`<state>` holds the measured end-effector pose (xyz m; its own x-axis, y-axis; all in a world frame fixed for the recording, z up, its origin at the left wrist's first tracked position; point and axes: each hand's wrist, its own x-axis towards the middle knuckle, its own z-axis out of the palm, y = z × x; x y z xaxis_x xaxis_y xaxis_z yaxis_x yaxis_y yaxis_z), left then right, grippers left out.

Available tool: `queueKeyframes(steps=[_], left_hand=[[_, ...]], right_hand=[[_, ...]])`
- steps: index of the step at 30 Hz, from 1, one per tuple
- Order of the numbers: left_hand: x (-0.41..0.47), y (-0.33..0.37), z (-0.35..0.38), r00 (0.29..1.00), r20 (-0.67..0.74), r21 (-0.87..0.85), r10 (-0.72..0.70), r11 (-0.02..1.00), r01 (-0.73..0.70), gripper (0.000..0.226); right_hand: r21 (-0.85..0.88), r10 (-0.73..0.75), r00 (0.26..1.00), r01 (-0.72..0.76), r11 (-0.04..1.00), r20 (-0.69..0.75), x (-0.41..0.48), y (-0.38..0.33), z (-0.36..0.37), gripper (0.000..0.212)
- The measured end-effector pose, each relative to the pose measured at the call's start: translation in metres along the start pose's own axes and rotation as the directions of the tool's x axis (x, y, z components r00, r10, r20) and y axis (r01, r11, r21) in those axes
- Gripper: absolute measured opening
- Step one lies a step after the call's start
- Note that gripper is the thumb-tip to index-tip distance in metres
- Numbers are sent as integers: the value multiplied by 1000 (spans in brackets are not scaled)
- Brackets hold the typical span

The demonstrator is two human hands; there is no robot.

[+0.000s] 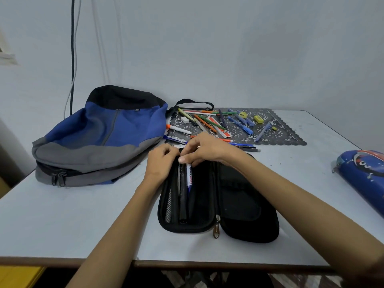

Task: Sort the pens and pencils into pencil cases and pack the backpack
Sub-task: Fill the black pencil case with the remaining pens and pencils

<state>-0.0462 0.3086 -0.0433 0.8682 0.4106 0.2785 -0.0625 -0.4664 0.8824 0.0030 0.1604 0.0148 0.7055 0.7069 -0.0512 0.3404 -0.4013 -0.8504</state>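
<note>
The black case (249, 204) lies unzipped and flat on the table (83, 215), directly in front of the person. Its left half holds a black pen (182, 194) and a white marker (189, 177), side by side and lengthwise. Both hands work at the far end of this half. The left hand (161, 161) has its fingers curled on the far rim of the case. The right hand (204, 150) has thumb and fingers closed together on the top of the marker. The backpack (99, 134) lies on its side at the left, well apart from the case. Loose pens and pencils (207, 123) lie scattered on a mat (291, 138) behind the hands. A blue case (361, 177) rests at the right table edge.
</note>
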Motion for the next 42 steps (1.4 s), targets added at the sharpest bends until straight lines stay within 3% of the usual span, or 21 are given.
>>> queueKeyframes(steps=[2, 4, 11, 14, 16, 20, 24, 30, 33, 36, 39, 42], left_hand=[[0, 0, 0, 1000, -7, 3, 0, 1000, 0, 18], [1, -1, 0, 1000, -9, 4, 3, 1000, -3, 18], [0, 2, -1, 997, 79, -4, 1, 1000, -1, 15], [-5, 7, -4, 973, 221, -221, -58, 969, 108, 11], [-8, 9, -9, 924, 373, -366, -89, 901, 235, 24], [-8, 11, -17, 878, 474, -326, -61, 914, 240, 33], [-7, 7, -17, 878, 475, -312, -66, 920, 238, 36], [-6, 5, -13, 930, 362, -78, -66, 992, 101, 70], [-8, 10, -12, 948, 319, -79, -9, 996, 36, 62], [-5, 10, -30, 900, 436, -111, 24, 993, 27, 46], [-4, 4, -42, 829, 558, -49, 30, 999, -4, 45], [-5, 5, -35, 867, 494, -35, 67, 998, -57, 37]], right_hand=[[44, 47, 998, -49, 998, 43, -1, 1, -10, 23], [-28, 63, 996, -61, 998, 68, -1, 2, -11, 26], [-275, -37, 993, 67, 959, 111, 5, 7, -7, 17], [-433, -92, 984, 151, 889, 153, 6, 6, -10, 16], [-559, -144, 969, 234, 795, 201, 6, 2, -12, 27], [-629, -199, 951, 305, 715, 235, 7, 6, -16, 35], [-565, -280, 947, 319, 761, 157, 5, 15, -19, 25], [-368, -395, 918, 375, 851, 23, -7, 24, -21, 15], [-273, -407, 912, 380, 884, -50, -9, 32, -21, 18], [-204, -372, 926, 353, 913, -62, -12, 34, -20, 14], [-254, -375, 927, 365, 896, 11, -15, 32, -19, 19], [-330, -344, 936, 348, 877, 72, -17, 28, -19, 21]])
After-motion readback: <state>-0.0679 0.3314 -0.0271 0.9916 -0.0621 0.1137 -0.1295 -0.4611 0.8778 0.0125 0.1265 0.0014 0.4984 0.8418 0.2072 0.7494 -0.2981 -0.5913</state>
